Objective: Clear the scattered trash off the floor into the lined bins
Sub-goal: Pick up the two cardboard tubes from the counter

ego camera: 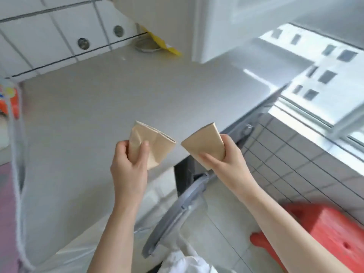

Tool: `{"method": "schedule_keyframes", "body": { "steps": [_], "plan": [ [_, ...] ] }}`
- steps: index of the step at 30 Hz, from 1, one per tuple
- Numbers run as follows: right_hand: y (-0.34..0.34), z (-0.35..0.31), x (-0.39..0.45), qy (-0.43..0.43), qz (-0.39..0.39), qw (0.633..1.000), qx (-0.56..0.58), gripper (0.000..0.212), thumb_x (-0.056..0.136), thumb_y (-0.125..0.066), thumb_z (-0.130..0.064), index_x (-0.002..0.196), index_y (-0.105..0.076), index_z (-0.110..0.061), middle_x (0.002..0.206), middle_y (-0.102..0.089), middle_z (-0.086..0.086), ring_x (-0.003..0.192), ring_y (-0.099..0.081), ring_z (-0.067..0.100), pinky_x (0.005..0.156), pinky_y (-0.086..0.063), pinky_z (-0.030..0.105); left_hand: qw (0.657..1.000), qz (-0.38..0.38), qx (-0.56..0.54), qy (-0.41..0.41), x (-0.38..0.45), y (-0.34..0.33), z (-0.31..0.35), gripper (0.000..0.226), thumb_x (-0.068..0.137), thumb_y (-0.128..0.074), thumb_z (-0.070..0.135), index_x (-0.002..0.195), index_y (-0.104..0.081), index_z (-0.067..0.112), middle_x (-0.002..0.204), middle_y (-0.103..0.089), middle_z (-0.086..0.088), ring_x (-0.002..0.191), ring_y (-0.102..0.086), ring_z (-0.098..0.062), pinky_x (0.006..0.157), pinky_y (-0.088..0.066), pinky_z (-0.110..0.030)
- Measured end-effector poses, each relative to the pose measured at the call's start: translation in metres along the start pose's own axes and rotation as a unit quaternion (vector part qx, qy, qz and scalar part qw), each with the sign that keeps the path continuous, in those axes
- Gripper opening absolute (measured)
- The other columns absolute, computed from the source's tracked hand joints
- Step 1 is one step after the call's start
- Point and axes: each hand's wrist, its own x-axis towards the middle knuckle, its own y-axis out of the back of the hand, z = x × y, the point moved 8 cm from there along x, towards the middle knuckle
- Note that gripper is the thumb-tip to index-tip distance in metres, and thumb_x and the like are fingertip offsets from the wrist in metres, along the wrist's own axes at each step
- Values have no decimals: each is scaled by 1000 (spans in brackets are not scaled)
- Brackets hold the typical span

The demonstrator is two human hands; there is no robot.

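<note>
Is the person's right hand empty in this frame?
No. The right hand grips a flattened brown paper cup, and the left hand holds a crumpled one.

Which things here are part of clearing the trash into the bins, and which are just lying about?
Part of the job:
- crumpled paper cup in the left hand
- flattened paper cup in the right hand
- grey lined bin below

Lying about:
- red stool
- yellow wrapper on the counter
- round dish beside it
</note>
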Motion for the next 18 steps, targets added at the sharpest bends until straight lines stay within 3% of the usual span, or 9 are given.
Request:
{"method": "schedule_keyframes", "body": {
  "steps": [3,7,10,12,14,18],
  "plan": [
    [62,28,-52,-15,70,997,24,44,79,-71,-27,116,-48,-30,102,-61,-14,93,-60,1,74,-55,28,995,-95,-13,-29,-49,-55,29,24,91,-59,38,93,-57,14,78,-59,7,70,-52,-8,60,-41,-24],
    [136,74,-131,-48,150,987,33,35,80,-71,-22,109,-52,-29,96,-62,-17,86,-57,-5,69,-46,13,977,-207,-41,-39,-138,-117,54,20,89,-62,39,88,-58,20,77,-62,8,66,-54,-2,59,-43,-17],
    [184,111,-199,-82,207,974,52,34,80,-71,-21,108,-54,-28,91,-63,-17,83,-61,1,67,-50,19,956,-282,-51,-56,-214,-154,63,20,87,-64,41,87,-58,22,79,-64,8,69,-56,0,62,-44,-20],
    [212,135,-246,-109,249,960,69,33,80,-71,-21,107,-54,-29,90,-64,-14,80,-64,5,65,-53,24,940,-331,-47,-63,-263,-177,63,27,88,-60,48,89,-57,21,81,-63,8,70,-55,-1,63,-44,-22],
    [239,160,-293,-131,299,943,68,32,81,-71,-16,107,-54,-25,88,-63,-13,77,-60,-5,62,-49,14,926,-368,-37,-77,-304,-197,64,38,85,-48,57,90,-55,20,78,-61,9,69,-53,1,61,-42,-20],
    [279,218,-385,-212,390,893,79,31,80,-72,-18,104,-54,-28,92,-63,-14,79,-59,-7,65,-47,14,893,-440,-8,-98,-368,-242,65,40,82,-42,55,91,-55,19,76,-58,9,67,-51,0,58,-39,-20]
  ]
}}
